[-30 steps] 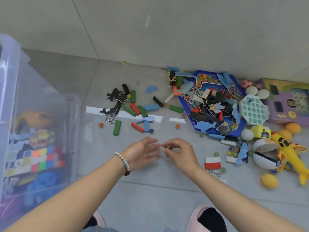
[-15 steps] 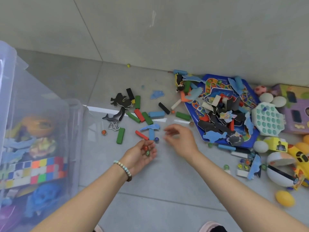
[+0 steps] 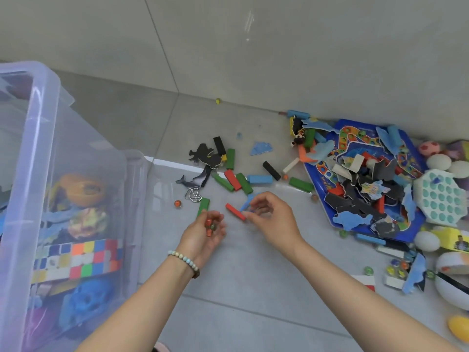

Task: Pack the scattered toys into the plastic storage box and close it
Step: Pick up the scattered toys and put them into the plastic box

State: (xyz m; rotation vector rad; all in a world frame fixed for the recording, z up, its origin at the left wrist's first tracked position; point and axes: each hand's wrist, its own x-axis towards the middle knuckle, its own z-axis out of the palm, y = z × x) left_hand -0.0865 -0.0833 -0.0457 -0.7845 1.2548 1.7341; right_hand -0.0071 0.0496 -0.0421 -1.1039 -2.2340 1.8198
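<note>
Three marbles [image 3: 210,226] are lying in my left grip [image 3: 203,236], fingers cupping them; hard, slick and likely rolling easily, they are asking for a fingertip pinch. My right grip [image 3: 270,218] is curling beside the red block [image 3: 235,211]; whether it is clamping anything, I cannot tell. The box [image 3: 43,138] is standing at my left.

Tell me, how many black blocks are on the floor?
2. One black block lies beside the mermaid cutout; the other black block lies right of the blue block. More may hide in the puzzle pile.
</note>
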